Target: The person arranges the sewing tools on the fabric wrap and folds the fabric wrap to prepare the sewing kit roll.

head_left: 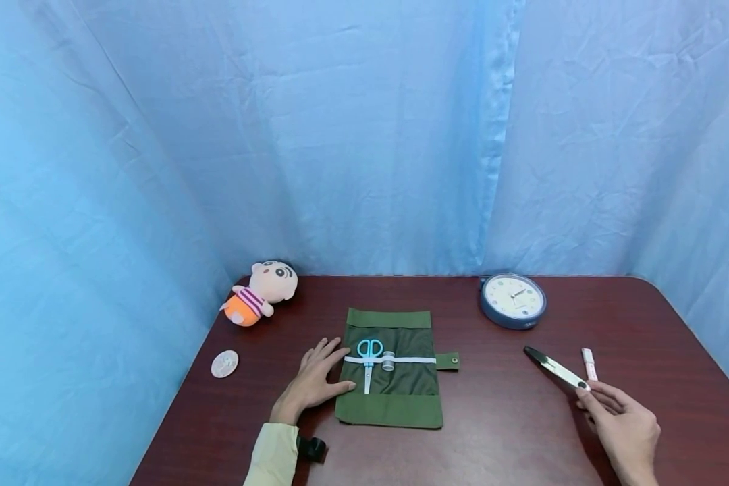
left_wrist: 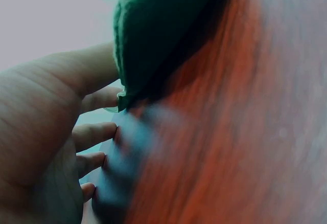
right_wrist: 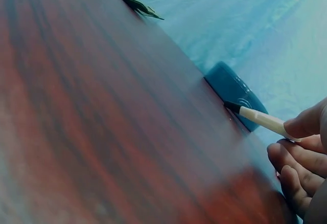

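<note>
A green fabric roll-up pouch (head_left: 389, 411) lies unfolded on the table, with its snap strap (head_left: 447, 361) out to the right. Under its white elastic band sit light-blue-handled scissors (head_left: 369, 349) and a small spool (head_left: 388, 362). My left hand (head_left: 317, 375) rests with fingers spread at the pouch's left edge, thumb and index fingertip right at the cloth. Between the thumb and fingers of my right hand (head_left: 622, 422) is pinched the rear end of a slim white tool (head_left: 561, 372) with a black front part, pointing forward and left. The right wrist view shows this tool (right_wrist: 263, 120) too.
Just beyond my right hand lies a white strip with reddish marks (head_left: 589, 363). A round blue clock (head_left: 513, 301) is at the back right. On the left are a plush doll (head_left: 259, 293) and a round pale disc (head_left: 225, 364). Blue curtains (head_left: 364, 135) hang behind the table.
</note>
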Motion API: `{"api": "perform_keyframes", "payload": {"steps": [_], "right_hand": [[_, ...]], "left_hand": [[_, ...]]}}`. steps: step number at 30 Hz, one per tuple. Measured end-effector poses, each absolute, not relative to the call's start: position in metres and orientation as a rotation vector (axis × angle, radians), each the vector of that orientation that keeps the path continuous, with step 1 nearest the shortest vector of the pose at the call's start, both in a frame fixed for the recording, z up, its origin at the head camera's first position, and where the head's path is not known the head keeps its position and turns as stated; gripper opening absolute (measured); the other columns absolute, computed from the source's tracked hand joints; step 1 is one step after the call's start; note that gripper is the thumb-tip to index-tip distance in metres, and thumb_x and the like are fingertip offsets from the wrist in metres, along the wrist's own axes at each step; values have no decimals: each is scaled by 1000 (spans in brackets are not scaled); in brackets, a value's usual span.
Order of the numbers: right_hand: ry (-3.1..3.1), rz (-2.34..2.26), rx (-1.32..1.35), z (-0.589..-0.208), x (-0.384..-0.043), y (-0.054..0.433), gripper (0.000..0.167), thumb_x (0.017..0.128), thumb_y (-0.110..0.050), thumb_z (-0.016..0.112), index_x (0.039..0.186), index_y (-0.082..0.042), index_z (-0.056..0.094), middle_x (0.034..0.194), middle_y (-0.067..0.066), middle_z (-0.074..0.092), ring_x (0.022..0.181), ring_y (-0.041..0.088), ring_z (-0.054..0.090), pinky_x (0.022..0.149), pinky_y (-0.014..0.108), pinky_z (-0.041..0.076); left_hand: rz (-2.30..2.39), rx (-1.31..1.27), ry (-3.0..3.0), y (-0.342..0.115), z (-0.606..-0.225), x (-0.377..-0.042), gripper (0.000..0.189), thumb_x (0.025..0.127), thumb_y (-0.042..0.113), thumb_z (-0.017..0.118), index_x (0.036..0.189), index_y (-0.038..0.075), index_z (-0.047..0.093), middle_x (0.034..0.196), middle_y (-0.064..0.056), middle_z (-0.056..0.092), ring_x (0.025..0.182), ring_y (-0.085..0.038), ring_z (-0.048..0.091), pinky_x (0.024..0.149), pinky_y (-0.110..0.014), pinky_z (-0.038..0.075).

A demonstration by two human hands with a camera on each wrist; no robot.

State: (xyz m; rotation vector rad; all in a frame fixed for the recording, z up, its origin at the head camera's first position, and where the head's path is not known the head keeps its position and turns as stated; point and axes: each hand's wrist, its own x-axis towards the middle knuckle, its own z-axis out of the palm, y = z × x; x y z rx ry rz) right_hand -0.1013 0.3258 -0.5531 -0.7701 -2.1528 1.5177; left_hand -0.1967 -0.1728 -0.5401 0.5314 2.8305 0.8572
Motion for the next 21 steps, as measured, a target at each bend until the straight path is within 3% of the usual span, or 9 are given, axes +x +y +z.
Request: {"api": "perform_keyframes", "payload": {"steps": [6, 11, 16, 21], "right_hand": [[-1944, 1818, -805, -552, -102, 331, 15, 86, -9, 78, 99, -17, 77, 63, -20, 71, 51, 1, 67, 45, 18, 52], [-1883, 1837, -882, -551, -104, 333, 18, 86, -6, 77, 99, -19, 76, 64, -21, 70, 48, 2, 64, 41, 19, 49], [-1848, 1827, -924, -549, -107, 335, 21, 86, -5, 76, 104, -16, 76, 66, -22, 69, 50, 2, 63, 42, 19, 47], [-1767, 1853, -877, -545, -109, 338, 18, 86, -4, 77, 100, -14, 77, 66, -18, 70, 50, 2, 63, 45, 16, 45]], "left_hand": [[872, 529, 2827, -173, -540, -196, 69, 86, 43, 76, 146, 16, 53, 163, -12, 36, 155, -40, 21, 122, -66, 16], [863, 541, 2840, -173, -541, -197, 69, 86, 43, 76, 145, 16, 54, 162, -13, 37, 154, -40, 22, 121, -66, 18], [854, 546, 2847, -173, -542, -196, 69, 86, 43, 76, 145, 16, 54, 161, -12, 38, 154, -40, 23, 122, -65, 18], [858, 540, 2835, -173, -541, -196, 70, 86, 43, 76, 147, 17, 52, 162, -12, 36, 155, -39, 21, 122, -65, 17]]}}
